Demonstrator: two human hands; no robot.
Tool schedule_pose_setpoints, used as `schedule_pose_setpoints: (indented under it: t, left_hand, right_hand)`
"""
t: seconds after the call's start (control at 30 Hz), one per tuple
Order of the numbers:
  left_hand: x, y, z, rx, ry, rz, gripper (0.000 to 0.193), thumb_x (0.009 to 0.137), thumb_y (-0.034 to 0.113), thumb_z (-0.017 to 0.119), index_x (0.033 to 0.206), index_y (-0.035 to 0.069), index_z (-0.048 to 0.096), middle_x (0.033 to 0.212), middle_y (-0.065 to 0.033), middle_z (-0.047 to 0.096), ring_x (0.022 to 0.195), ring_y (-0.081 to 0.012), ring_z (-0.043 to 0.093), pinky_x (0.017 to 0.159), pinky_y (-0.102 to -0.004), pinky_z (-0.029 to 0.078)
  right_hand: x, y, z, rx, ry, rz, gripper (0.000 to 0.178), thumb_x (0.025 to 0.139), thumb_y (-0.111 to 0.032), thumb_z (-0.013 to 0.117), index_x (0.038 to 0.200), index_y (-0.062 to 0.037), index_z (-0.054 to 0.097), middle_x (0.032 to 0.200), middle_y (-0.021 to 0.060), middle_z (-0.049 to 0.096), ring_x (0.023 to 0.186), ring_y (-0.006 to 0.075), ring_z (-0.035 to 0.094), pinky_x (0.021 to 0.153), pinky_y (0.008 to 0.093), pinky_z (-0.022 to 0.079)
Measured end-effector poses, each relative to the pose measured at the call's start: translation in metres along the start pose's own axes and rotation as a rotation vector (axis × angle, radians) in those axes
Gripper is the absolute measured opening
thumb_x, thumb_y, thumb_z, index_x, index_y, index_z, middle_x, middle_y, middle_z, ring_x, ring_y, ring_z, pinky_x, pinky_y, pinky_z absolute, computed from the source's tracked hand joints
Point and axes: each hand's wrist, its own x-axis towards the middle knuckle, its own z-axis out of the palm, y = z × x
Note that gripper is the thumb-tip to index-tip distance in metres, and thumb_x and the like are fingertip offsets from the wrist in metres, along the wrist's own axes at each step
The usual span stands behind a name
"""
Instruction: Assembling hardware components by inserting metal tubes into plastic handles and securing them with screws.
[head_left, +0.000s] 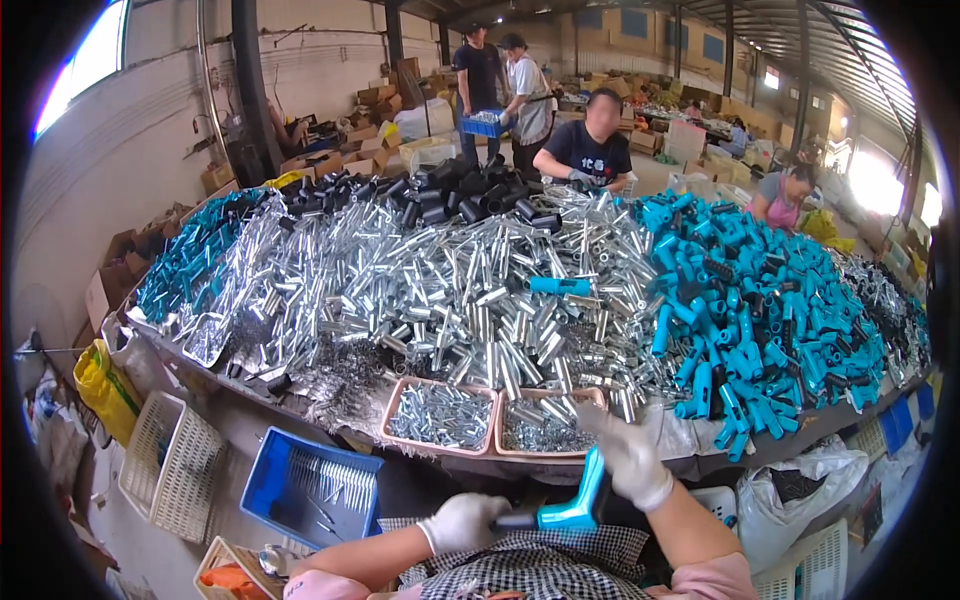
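Above the lap, both gloved hands' grips clamp a bright blue T-shaped handle (pixel 572 505): left hand (pixel 462 522), right hand (pixel 630 455).

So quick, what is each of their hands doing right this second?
Left hand: closed around the dark end of the blue T-shaped handle.
Right hand: gloved, gripping the upper arm of the same blue handle, fingers curled.

The right hand (pixel 632 455) hides the blue handle's (pixel 575 510) upper end; distant boxes (pixel 375 95) blur.

Glossy blue plastic handle (pixel 570 505); shiny metal tubes (pixel 470 290).
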Motion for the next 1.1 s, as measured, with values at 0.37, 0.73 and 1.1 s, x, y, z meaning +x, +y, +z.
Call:
schedule_pose_setpoints:
  t: [0.37,0.73,1.1]
  left_hand:
    - [0.002,-0.005,-0.016,-0.223,0.358,-0.202,0.022,0.077,0.022,0.074,0.09,0.007,0.065,0.076,-0.0178,0.067,0.072,-0.0372,0.067,0.063,-0.0404,0.053]
    - [-0.007,-0.018,-0.002,0.068,-0.007,-0.164,0.023,0.076,0.019,0.069,0.093,0.006,0.066,0.076,-0.0211,0.066,0.075,-0.039,0.067,0.072,-0.046,0.054]
    - [-0.014,-0.02,0.018,-0.165,-0.081,-0.226,0.032,0.074,0.025,0.071,0.098,0.003,0.067,0.082,-0.0213,0.068,0.079,-0.0393,0.067,0.073,-0.0441,0.053]
  right_hand:
    - [-0.021,0.04,0.013,0.299,-0.128,0.153,0.037,0.099,-0.008,0.049,0.131,0.0085,0.054,0.132,0.0215,0.06,0.119,0.0296,0.061,0.105,0.0375,0.044]
    - [0.01,-0.025,0.024,-0.212,-0.411,-0.474,0.035,0.095,-0.01,0.049,0.125,0.0017,0.061,0.12,0.0181,0.067,0.114,0.0315,0.064,0.111,0.0397,0.038]
    - [0.001,-0.049,0.041,-0.438,-0.262,-0.687,0.053,0.089,-0.043,0.062,0.128,-0.0067,0.062,0.135,0.0151,0.057,0.139,0.0396,0.039,0.117,0.0571,0.02]
